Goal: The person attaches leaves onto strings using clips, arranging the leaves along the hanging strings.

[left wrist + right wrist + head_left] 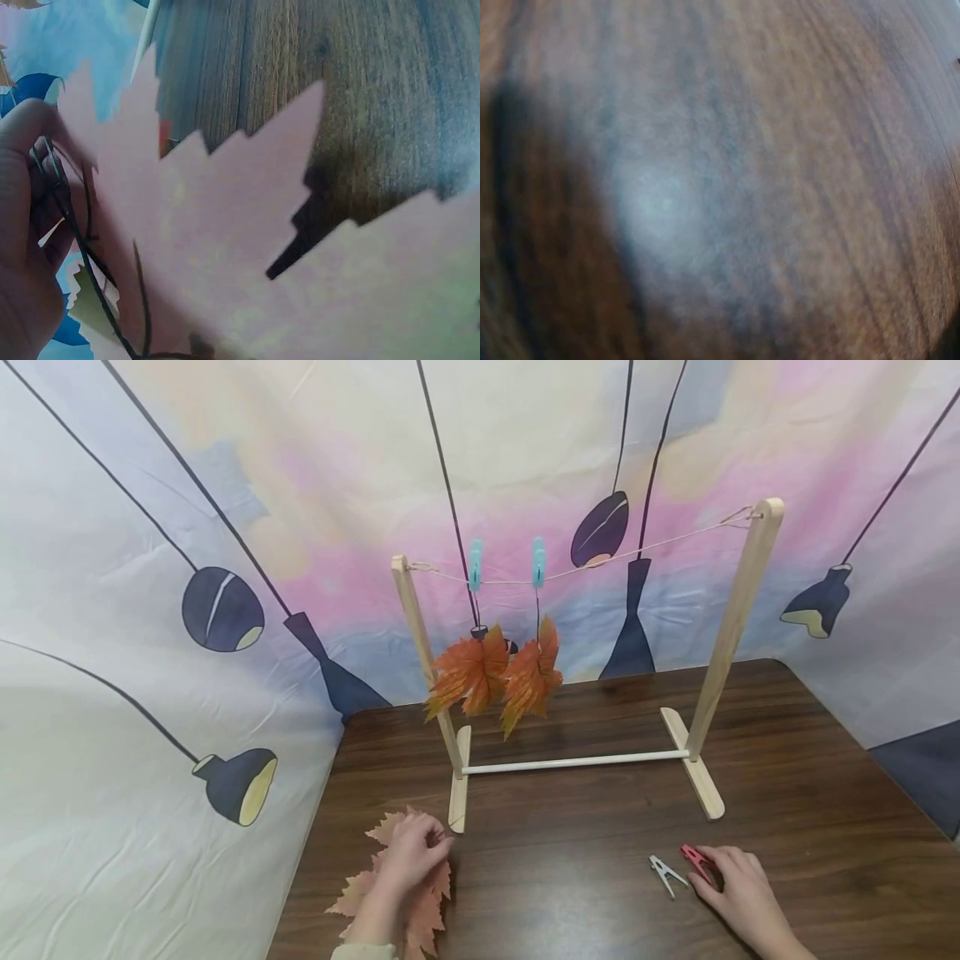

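Note:
At the lower left, my left hand [411, 853] grips pale pink artificial maple leaves [429, 914] near the table's front. In the left wrist view, thin dark stems [81, 240] run between the fingers of the left hand [28, 225], and a jagged leaf [202, 240] spreads close to the camera. My right hand [738, 889] is low at the right, its thumb and forefinger pinching a red clothespin [696, 862]. A white clothespin [667, 875] lies just left of it. The right wrist view shows only blurred wood, with neither hand nor clothespin.
A wooden stand [727, 635] with a white crossbar [577, 762] stands behind the hands. Two blue clothespins [538, 564] on its string [637, 553] hold orange maple leaves [472, 672]. Behind the brown table [570, 852] hangs a lamp-patterned cloth [337, 485].

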`<state>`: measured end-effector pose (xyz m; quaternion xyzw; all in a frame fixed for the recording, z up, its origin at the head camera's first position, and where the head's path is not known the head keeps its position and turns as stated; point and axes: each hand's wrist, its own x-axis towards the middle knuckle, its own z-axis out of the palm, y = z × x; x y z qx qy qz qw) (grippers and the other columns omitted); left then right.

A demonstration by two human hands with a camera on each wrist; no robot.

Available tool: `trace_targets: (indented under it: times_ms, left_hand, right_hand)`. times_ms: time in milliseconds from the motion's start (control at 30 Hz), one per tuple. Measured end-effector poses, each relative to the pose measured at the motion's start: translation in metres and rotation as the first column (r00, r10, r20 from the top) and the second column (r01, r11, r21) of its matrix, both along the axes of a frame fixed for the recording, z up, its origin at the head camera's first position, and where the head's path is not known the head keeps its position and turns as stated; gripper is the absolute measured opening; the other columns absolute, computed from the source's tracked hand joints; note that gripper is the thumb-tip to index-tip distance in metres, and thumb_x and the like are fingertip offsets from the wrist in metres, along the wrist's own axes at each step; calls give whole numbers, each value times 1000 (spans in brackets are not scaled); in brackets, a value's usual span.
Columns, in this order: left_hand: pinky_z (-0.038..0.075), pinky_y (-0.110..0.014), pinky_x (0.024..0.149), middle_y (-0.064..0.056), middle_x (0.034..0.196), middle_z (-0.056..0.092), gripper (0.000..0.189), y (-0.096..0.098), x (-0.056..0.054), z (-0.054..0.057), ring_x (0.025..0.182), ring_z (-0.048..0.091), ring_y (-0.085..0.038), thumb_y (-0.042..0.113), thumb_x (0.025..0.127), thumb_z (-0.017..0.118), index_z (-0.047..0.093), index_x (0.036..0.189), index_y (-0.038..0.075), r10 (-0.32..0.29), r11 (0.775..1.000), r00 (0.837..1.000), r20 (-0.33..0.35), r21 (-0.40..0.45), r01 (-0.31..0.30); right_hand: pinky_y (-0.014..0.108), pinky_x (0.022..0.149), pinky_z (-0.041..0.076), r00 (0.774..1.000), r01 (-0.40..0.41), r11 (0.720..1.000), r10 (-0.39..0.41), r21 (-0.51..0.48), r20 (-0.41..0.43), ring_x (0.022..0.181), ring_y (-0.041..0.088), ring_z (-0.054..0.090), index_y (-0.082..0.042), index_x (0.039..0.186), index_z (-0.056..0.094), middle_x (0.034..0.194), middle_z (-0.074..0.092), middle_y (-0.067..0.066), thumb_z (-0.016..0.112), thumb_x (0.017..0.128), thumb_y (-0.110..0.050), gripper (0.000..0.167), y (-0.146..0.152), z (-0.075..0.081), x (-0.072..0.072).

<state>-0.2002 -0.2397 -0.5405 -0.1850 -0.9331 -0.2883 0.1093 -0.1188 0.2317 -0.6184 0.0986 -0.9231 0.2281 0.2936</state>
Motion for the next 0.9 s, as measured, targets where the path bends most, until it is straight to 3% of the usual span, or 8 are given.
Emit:
trace_targets:
  times_ms: [133,400,500,633,733,900]
  left_hand:
    - [38,-35,71,15,69,48,24,1,0,-1,72,46,-9,12,72,74,52,67,21,18,997,994,-109,-69,-25]
    - [37,-33,65,8,72,51,11,3,-2,-2,69,46,-14,8,70,74,66,72,15,12,995,960,-281,-96,-41]
    - [39,-34,66,8,73,52,9,2,-2,-3,70,48,-14,9,73,74,68,75,15,18,997,965,-261,-73,-39]
    - [41,-34,69,11,75,52,9,1,0,-5,74,49,-12,10,76,75,69,77,16,42,999,987,-153,-11,-44]
    - [39,-35,73,13,76,49,10,1,1,-6,76,47,-11,10,76,75,69,77,18,71,997,994,-79,16,-70]
    - [36,-37,72,11,76,49,10,2,2,-10,76,47,-13,12,76,76,67,76,18,71,995,992,-102,-60,-77]
  right_hand:
    - [38,71,32,1000,-2,1000,2,1,-9,75,28,53,0,90,67,81,59,8,83,52,-8,43,1,-1,0]
    - [39,71,33,1000,0,1000,0,-2,2,75,28,53,0,90,66,81,59,8,82,54,-9,41,1,-2,0]
    - [40,71,33,1000,-3,1000,3,-3,-3,75,28,53,0,90,66,81,59,8,82,53,-9,41,1,-2,0]
    - [40,70,33,1000,-2,1000,2,2,-4,75,28,54,1,90,66,81,59,8,82,52,-8,42,0,-1,0]
    - [41,70,34,1000,2,1000,-2,1,-1,75,28,54,1,90,66,81,59,8,82,53,-8,42,0,-1,0]
    - [41,70,34,1000,6,1000,-6,-1,6,75,29,54,1,91,67,81,60,9,82,53,-8,42,0,-1,0]
